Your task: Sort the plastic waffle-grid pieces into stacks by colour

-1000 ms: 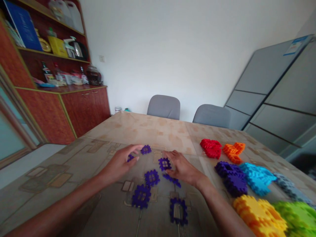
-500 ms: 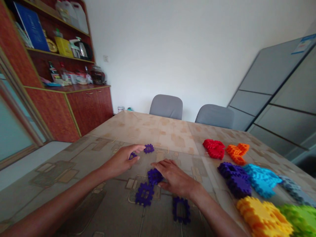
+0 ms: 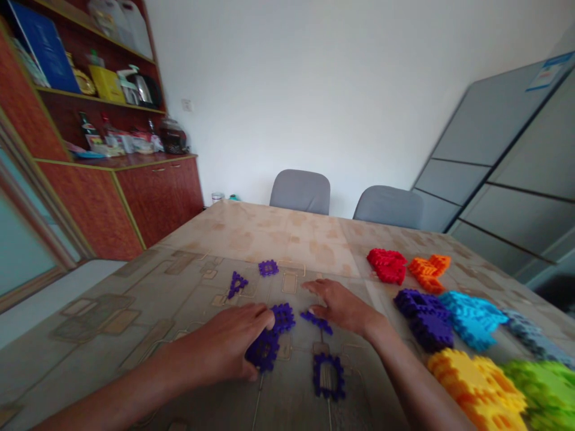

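My left hand (image 3: 224,350) lies low on the patterned table (image 3: 287,239), fingers curled together over a purple square piece (image 3: 266,353) with the thumb under its near edge; the fingertips touch a second purple square piece (image 3: 284,317). My right hand (image 3: 344,306) rests flat with fingers stretched out, holding nothing, its thumb beside a purple flat triangle piece (image 3: 318,321). A purple frame piece (image 3: 329,376) lies nearer me. Farther off lie a purple triangle (image 3: 236,283) and a small purple square (image 3: 268,267).
Piles of pieces line the table's right side: red (image 3: 386,265), orange (image 3: 428,269), purple (image 3: 424,320), blue (image 3: 469,317), grey (image 3: 534,338), yellow (image 3: 476,389), green (image 3: 543,389). Two grey chairs (image 3: 300,190) stand behind the table, a wooden cabinet (image 3: 135,185) at left.
My left hand came back from the far purple pieces and closed over the near purple square. My right hand set a square piece down mid-table and drew away to the right.
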A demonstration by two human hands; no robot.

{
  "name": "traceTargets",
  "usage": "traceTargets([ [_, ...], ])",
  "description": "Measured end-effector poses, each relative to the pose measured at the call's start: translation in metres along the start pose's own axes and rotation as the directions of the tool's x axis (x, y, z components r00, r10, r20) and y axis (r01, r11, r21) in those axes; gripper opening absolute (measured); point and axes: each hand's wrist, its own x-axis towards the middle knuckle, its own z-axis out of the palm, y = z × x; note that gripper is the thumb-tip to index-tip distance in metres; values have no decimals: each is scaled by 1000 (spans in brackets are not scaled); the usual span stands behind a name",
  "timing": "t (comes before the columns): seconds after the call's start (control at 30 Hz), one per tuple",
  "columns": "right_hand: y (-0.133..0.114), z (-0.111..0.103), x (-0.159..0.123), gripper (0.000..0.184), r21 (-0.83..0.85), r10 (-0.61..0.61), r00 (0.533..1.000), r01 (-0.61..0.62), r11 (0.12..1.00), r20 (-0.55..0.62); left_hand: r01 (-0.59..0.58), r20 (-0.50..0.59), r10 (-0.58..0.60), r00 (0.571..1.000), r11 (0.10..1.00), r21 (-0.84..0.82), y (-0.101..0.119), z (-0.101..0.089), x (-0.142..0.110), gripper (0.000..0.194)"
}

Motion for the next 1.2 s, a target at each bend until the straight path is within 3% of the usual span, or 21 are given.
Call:
traceTargets([
  [0.23,-1,-2,0,19,3,-10,999,10,1000,45,-107,-66,100,993,988,-115,-13,2,-2,59],
  [0.37,1,-1,1,22,-6,-2,998,2,1000,55,-121,-60,113,992,982,-145,-19,-2,-3,61],
  [0.47,2,-2,1,29,-16,14,997,-13,1000,72,-128,-152,108,982,983,-129,-23,-1,3,60],
  [0.6,0,-6,0,34,-28,44,995,-41,999,89,-68,-297,45,954,995,-70,-20,8,17,56],
  [0.77,-1,-7,0,36,-43,80,993,-77,996,89,44,-381,-63,922,997,-59,-11,24,35,51],
  [0.87,-3,-8,1,34,-35,86,992,-83,996,92,26,-365,-47,930,998,-63,-15,26,38,57],
  [1.07,-4,-12,0,33,-11,75,990,-75,997,118,-121,-157,101,982,985,-122,-31,6,28,77],
  [1.2,-6,-16,-2,37,-5,76,986,-76,997,148,-152,-109,130,986,961,-232,-39,3,32,84],
])
